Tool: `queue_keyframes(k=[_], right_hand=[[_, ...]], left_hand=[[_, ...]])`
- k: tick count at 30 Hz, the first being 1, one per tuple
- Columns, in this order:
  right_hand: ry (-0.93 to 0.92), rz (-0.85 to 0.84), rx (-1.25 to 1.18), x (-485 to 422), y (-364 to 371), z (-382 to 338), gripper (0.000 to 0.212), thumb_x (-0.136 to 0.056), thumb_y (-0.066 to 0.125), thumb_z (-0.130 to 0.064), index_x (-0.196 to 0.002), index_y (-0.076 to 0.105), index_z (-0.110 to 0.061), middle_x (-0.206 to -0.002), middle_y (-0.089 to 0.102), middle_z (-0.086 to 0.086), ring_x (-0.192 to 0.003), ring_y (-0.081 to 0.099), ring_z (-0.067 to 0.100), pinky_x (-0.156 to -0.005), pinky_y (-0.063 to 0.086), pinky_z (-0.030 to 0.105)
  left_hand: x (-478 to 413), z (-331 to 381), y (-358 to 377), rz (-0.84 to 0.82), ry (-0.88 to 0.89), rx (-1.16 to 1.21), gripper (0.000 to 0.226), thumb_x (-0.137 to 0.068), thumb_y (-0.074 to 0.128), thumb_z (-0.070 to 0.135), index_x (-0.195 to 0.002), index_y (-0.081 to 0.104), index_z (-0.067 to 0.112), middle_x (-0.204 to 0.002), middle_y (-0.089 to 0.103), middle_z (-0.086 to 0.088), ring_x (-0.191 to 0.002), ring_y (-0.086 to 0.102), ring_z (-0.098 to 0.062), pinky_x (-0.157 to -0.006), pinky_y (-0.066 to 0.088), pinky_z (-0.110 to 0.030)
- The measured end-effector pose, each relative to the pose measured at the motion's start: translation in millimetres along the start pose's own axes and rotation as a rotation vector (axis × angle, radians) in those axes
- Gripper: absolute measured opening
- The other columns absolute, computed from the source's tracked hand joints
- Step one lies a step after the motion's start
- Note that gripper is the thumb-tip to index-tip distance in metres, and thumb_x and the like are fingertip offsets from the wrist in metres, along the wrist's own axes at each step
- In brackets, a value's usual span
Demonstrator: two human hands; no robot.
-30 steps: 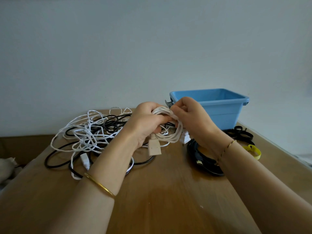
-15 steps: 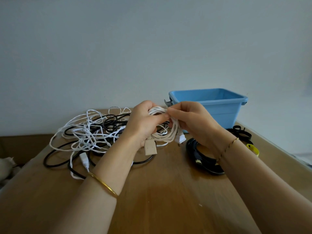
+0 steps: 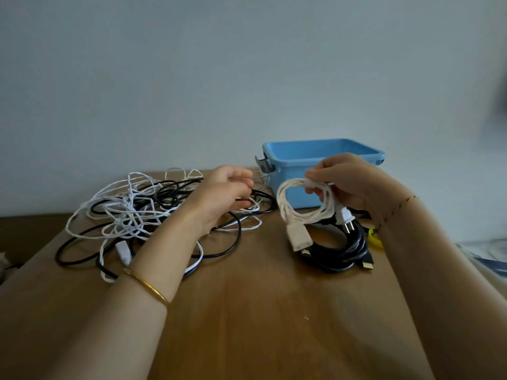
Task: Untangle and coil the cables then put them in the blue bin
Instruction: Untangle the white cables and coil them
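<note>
Right hand (image 3: 356,185): grips coiled white cable (image 3: 307,216), one o'clock, before blue bin (image 3: 315,158).
Left hand (image 3: 226,194): curled above cable tangle (image 3: 129,215), eleven o'clock; hold unclear.

The right grip (image 3: 354,185) covers the top of the cream coiled cable (image 3: 310,216) where its fingers close, and part of the blue plastic bin (image 3: 290,161) behind. The bin's floor is hidden by its own wall. Below that wrist only a sliver of a yellow strap (image 3: 375,239) shows. Whether the left grip (image 3: 227,193) pinches a strand is unclear, and its forearm hides part of the white and black cable tangle (image 3: 129,212).
</note>
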State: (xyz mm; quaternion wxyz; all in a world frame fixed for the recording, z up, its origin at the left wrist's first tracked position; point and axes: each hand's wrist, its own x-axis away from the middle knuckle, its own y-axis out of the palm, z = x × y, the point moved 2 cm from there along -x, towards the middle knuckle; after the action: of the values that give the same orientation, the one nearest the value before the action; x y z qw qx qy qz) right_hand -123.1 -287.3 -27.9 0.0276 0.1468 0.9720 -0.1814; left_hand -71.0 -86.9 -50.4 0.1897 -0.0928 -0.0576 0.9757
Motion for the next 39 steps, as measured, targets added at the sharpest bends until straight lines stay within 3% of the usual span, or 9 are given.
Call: queue_keyframes(k=[2, 6, 9, 16, 21, 26, 30, 35, 39], right_hand=[[0.091, -0.011, 0.204, -5.0, -4.9, 14.5, 0.024, -0.091, 0.059, -0.012, -0.07, 0.06, 0.0, -0.075, 0.065, 0.019, -0.066, 0.053, 0.025, -0.061, 0.044, 0.032], [0.133, 0.045, 0.611, -12.5, -0.7, 34.5, 0.017, -0.086, 0.059, -0.012, -0.08, 0.065, 0.003, -0.061, 0.054, 0.011, -0.049, 0.047, 0.017, -0.042, 0.036, 0.018], [0.104, 0.117, 0.792, -21.4, 2.5, 45.2, 0.024, -0.085, 0.059, -0.012, -0.095, 0.066, 0.008, -0.079, 0.061, 0.017, -0.07, 0.051, 0.023, -0.055, 0.04, 0.027], [-0.067, 0.32, 1.0, -17.1, 21.3, 27.4, 0.01, -0.09, 0.048, -0.009, -0.09, 0.058, -0.01, -0.097, 0.059, 0.011, -0.098, 0.052, 0.033, -0.069, 0.041, 0.035], [-0.326, 0.077, 0.823, 7.2, 77.8, -7.6, 0.014, -0.092, 0.046, -0.013, -0.085, 0.058, -0.01, -0.091, 0.06, 0.007, -0.09, 0.056, 0.027, -0.074, 0.049, 0.037], [-0.3, -0.221, 0.634, 13.7, 132.1, -14.1, 0.016, -0.091, 0.053, -0.013, -0.091, 0.065, -0.003, -0.086, 0.067, 0.009, -0.078, 0.06, 0.024, -0.076, 0.052, 0.037], [-0.266, -0.221, 0.49, 13.7, 172.7, -9.8, 0.019, -0.092, 0.054, -0.018, -0.103, 0.063, -0.006, -0.097, 0.065, 0.009, -0.082, 0.059, 0.023, -0.081, 0.053, 0.039], [-0.335, -0.241, 0.666, 14.0, 207.0, -5.4, 0.035, -0.087, 0.063, -0.03, -0.117, 0.054, -0.013, -0.112, 0.057, 0.004, -0.098, 0.054, 0.022, -0.076, 0.047, 0.033], [-0.419, -0.06, 0.607, 10.5, 214.2, -6.5, 0.034, -0.087, 0.057, -0.048, -0.096, 0.061, -0.016, -0.101, 0.055, 0.002, -0.102, 0.05, 0.025, -0.076, 0.046, 0.037]], left_hand=[[-1.4, -4.3, -3.2, 0.032, -0.029, -0.03, 0.033, -0.088, 0.049, -0.011, -0.111, 0.059, 0.01, -0.111, 0.058, -0.009, -0.098, 0.06, -0.016, -0.08, 0.057, -0.03], [-5.2, -9.2, -7.8, 0.076, -0.059, -0.056, 0.035, -0.089, 0.044, -0.012, -0.113, 0.06, 0.007, -0.108, 0.057, -0.008, -0.099, 0.06, -0.017, -0.081, 0.057, -0.032], [-8.8, -9.8, -22.3, 0.147, -0.063, -0.123, 0.034, -0.09, 0.044, -0.012, -0.112, 0.06, 0.008, -0.107, 0.059, -0.006, -0.099, 0.061, -0.017, -0.081, 0.056, -0.032], [-4.2, 2.0, -97.3, 0.434, 0.004, -0.333, 0.025, -0.09, 0.054, -0.002, -0.084, 0.06, 0.021, -0.111, 0.063, -0.006, -0.105, 0.06, -0.021, -0.09, 0.053, -0.039], [11.4, -11.5, -125.5, 0.353, -0.102, -0.906, 0.018, -0.086, 0.061, 0.004, -0.091, 0.067, 0.019, -0.104, 0.064, -0.005, -0.099, 0.058, -0.023, -0.09, 0.046, -0.035], [19.4, -31.0, -128.3, 0.213, -0.223, -1.246, 0.043, -0.086, 0.061, 0.009, -0.123, 0.06, 0.031, -0.137, 0.051, -0.004, -0.125, 0.045, -0.026, -0.099, 0.043, -0.034], [25.5, -27.3, -134.3, 0.241, -0.227, -1.29, 0.035, -0.088, 0.063, 0.013, -0.12, 0.063, 0.027, -0.133, 0.053, -0.006, -0.126, 0.041, -0.029, -0.101, 0.037, -0.034], [30.4, -20.7, -151.9, 0.396, -0.113, -1.048, 0.009, -0.086, 0.069, 0.024, -0.084, 0.068, 0.016, -0.101, 0.068, -0.01, -0.091, 0.061, -0.027, -0.077, 0.047, -0.035], [29.8, -10.4, -157.4, 0.517, 0.08, -0.721, 0.015, -0.089, 0.066, 0.021, -0.086, 0.063, 0.007, -0.079, 0.065, -0.014, -0.076, 0.066, -0.035, -0.077, 0.056, -0.047]])
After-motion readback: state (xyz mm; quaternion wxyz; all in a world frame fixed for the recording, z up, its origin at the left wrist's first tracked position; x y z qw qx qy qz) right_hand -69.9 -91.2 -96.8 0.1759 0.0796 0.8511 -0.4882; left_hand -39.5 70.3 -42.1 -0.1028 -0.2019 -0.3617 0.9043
